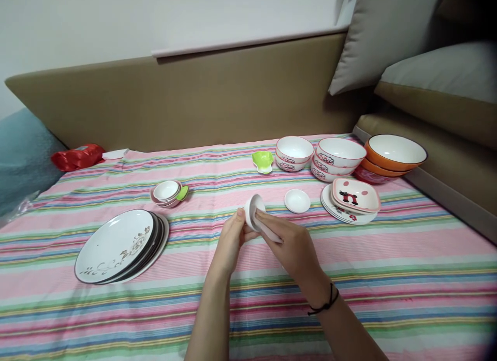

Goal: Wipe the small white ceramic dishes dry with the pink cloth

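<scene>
My left hand (232, 239) holds a small white dish (253, 212) tilted on its edge above the striped cloth (248, 299). My right hand (293, 250) presses a white cloth or tissue (267, 230) against the dish's face, fingers closed on it. A black band sits on my right wrist. Another small white dish (297, 200) lies flat on the cloth just right of my hands.
A stack of large plates (120, 245) lies at the left, small pink saucers (167, 192) behind it. A green dish (263, 161), white bowls (294, 152) (339, 158), orange bowls (392, 156) and a square dish on plates (355, 195) stand at the right. A sofa back rises behind.
</scene>
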Motion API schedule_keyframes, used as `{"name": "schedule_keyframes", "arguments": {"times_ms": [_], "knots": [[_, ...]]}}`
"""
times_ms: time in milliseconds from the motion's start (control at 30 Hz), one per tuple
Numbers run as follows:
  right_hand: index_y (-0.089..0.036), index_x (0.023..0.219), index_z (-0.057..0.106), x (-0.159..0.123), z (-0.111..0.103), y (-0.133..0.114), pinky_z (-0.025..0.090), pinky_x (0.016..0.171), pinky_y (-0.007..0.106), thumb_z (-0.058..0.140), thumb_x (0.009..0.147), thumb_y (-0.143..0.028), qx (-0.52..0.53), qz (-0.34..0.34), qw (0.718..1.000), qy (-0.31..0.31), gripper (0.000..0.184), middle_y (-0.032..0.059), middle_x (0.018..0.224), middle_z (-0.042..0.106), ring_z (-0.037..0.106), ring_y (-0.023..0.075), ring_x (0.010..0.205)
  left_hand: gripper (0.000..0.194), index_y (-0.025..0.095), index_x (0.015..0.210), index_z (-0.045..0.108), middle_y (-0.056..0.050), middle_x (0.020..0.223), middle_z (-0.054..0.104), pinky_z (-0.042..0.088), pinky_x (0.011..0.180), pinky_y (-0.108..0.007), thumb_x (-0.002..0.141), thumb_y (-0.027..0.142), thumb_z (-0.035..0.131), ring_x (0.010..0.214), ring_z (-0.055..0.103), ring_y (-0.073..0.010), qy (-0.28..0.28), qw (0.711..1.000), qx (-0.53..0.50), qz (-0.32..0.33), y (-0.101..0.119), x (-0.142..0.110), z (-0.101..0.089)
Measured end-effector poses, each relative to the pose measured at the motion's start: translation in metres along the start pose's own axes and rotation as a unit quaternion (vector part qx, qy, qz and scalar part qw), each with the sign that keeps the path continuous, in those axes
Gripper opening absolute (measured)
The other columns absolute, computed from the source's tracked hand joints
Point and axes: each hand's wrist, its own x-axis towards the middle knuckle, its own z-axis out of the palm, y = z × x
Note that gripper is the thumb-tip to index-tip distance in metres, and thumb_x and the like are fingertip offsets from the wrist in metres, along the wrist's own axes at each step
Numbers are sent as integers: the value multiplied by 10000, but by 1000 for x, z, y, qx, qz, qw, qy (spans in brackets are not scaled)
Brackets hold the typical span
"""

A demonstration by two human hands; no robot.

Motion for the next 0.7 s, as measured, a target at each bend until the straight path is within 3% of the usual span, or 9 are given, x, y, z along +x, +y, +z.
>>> {"name": "schedule_keyframes", "arguments": {"times_ms": [100,167,267,333,400,500,633,700], "knots": [[-200,1091,669,2,-5,-4,538,798,270,545,879,-182,6,-2,999,43,246,59,1025,729,689,182,919,470,140,1114,659,-132,1112,672,485,881,-365,824,503,588,1028,616,-264,-61,998,17,-5,7,-2,2],[-172,908,691,5,-10,-8,503,632,241,552,889,-250,4,10,999,46,161,44,774,718,664,155,691,504,198,1251,579,-113,1244,617,460,920,-350,792,384,673,1087,594,-259,-61,998,26,14,10,-3,4],[-170,676,641,7,-12,-12,397,480,232,545,894,-309,-7,27,1000,13,276,3,552,609,558,126,504,672,261,1368,445,-107,1329,555,473,888,-327,756,293,720,1097,592,-252,-36,998,18,41,9,-3,4],[-174,723,670,7,-11,-11,415,488,230,553,891,-307,6,43,999,-18,245,12,607,658,600,140,542,691,243,1374,428,-124,1278,584,490,846,-321,752,308,720,1058,610,-253,-26,999,6,40,6,-2,3],[-200,957,702,5,-7,-8,504,612,244,571,882,-266,34,51,997,-47,165,36,857,742,689,178,738,662,216,1358,447,-125,1185,632,503,810,-316,765,362,701,999,631,-242,-9,1000,-10,27,3,-2,1],[-260,1231,598,2,-1,-1,541,838,303,587,848,-159,44,53,996,-48,396,32,1192,670,661,209,1041,599,193,1307,509,-102,1078,668,515,776,-315,783,440,663,930,642,-224,13,1000,-10,5,1,-1,0],[-259,1245,590,-1,1,5,522,913,311,558,823,-75,19,41,999,-29,461,20,1243,634,624,200,1116,448,162,1107,650,-91,1024,682,510,823,-351,811,495,608,929,635,-231,7,1000,5,-9,3,-1,2],[-243,1220,608,0,-1,5,528,880,297,549,838,-94,13,31,999,-21,414,31,1196,667,654,196,1058,419,160,1077,667,-100,1056,680,487,871,-357,810,479,617,989,622,-245,-14,1000,7,-13,5,-2,3]]}}
